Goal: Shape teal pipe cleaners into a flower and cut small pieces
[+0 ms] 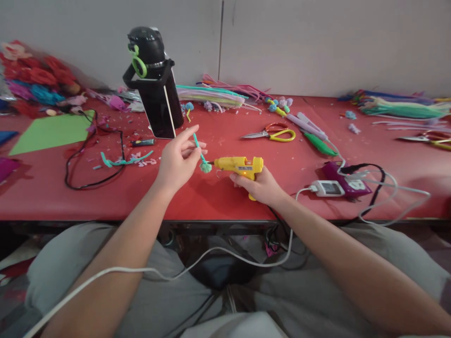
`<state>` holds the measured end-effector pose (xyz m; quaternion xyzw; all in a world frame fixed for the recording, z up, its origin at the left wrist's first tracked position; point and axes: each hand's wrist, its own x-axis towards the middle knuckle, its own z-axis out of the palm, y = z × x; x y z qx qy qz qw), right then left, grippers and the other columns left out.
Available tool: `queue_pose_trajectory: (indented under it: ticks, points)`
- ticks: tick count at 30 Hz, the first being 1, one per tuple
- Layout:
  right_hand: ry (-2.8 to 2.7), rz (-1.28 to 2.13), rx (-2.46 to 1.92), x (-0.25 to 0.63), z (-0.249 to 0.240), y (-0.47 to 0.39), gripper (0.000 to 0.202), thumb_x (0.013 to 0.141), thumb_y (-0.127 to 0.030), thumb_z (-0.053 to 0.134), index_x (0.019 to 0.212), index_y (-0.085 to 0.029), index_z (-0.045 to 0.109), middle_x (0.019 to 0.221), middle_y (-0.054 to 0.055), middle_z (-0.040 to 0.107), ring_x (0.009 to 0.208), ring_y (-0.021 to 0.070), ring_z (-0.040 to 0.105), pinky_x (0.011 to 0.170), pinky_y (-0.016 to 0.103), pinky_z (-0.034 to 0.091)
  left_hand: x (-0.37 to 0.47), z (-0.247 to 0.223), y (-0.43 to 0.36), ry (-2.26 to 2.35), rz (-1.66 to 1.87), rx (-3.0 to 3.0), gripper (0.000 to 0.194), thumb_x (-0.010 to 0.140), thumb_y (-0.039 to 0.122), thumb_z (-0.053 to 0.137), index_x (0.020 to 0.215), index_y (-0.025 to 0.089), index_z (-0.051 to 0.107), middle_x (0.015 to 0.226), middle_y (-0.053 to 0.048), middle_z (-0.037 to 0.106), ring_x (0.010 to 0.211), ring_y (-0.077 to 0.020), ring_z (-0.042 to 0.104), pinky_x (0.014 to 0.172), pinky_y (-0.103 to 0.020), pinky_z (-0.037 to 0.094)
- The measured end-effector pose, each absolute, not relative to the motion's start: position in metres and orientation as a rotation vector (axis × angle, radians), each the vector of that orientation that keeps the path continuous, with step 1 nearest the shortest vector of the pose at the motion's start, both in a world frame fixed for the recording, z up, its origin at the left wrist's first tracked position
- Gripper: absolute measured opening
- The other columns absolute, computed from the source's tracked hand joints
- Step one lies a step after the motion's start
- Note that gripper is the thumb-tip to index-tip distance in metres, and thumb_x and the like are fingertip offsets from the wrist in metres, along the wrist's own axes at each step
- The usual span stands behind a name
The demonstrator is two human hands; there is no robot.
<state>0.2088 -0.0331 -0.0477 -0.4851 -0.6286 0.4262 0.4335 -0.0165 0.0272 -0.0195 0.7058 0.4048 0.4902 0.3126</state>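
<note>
Between the thumb and fingers of my left hand point(180, 158) is a turquoise pipe cleaner point(198, 144), held slanting downward. Its lower end carries a small, fuzzy green bundle point(206, 167). My right hand point(261, 185) is wrapped round the handle of a yellow hot glue gun point(237, 165), which points left. The gun's dark nozzle reaches the green bundle; whether it touches, I cannot tell. Other turquoise pipe cleaner pieces point(129, 161) lie on the red tabletop point(197, 202) to the left of my left hand.
A tall black flask point(160, 103) stands behind my left hand. Yellow-and-red-handled scissors point(271, 133) lie behind the gun. Bundles of pipe cleaners point(398, 107) rest along the wall. At right are a purple box point(347, 180), a small white device point(329, 188) and cables. A white cable point(207, 256) crosses my lap.
</note>
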Motion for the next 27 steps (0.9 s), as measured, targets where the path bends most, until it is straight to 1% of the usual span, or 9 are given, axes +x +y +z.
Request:
queue_pose_trajectory:
  ticks: [10, 16, 20, 27]
  points:
    - [-1.557, 1.085, -1.199, 0.207, -0.055, -0.033, 0.024, 0.082, -0.044, 0.065, 0.079, -0.020, 0.060, 0.069, 0.000, 0.058, 0.062, 0.0135, 0.052, 0.061, 0.029, 0.044, -0.015, -0.017, 0.025, 1.081, 1.286, 1.849, 0.052, 0.089, 0.016, 0.064, 0.140, 0.019, 0.056, 0.107, -0.010, 0.078, 0.092, -0.0207, 0.077, 0.085, -0.034, 0.065]
    - [-1.561, 1.086, -1.160, 0.207, -0.058, -0.032, 0.024, 0.084, -0.043, 0.065, 0.087, -0.019, 0.064, 0.071, -0.001, 0.056, 0.062, 0.0128, 0.050, 0.061, 0.028, 0.044, -0.014, -0.017, 0.024, 1.077, 1.288, 1.817, 0.050, 0.089, 0.015, 0.063, 0.138, 0.019, 0.057, 0.108, -0.010, 0.078, 0.090, -0.0201, 0.077, 0.083, -0.034, 0.065]
    - [-1.572, 1.072, -1.157, 0.206, -0.055, -0.033, 0.023, 0.083, -0.042, 0.066, 0.086, -0.020, 0.063, 0.069, -0.002, 0.056, 0.062, 0.0128, 0.050, 0.059, 0.027, 0.042, -0.014, -0.016, 0.024, 1.077, 1.269, 1.825, 0.051, 0.089, 0.016, 0.063, 0.139, 0.020, 0.057, 0.109, -0.010, 0.078, 0.091, -0.0207, 0.077, 0.086, -0.035, 0.065]
    - [-1.587, 1.055, -1.148, 0.204, -0.047, -0.035, 0.024, 0.082, -0.043, 0.066, 0.091, -0.020, 0.066, 0.067, -0.001, 0.057, 0.060, 0.0138, 0.050, 0.058, 0.028, 0.043, -0.016, -0.018, 0.026, 1.065, 1.290, 1.849, 0.052, 0.089, 0.017, 0.064, 0.140, 0.020, 0.056, 0.106, -0.009, 0.078, 0.092, -0.0208, 0.077, 0.085, -0.035, 0.065]
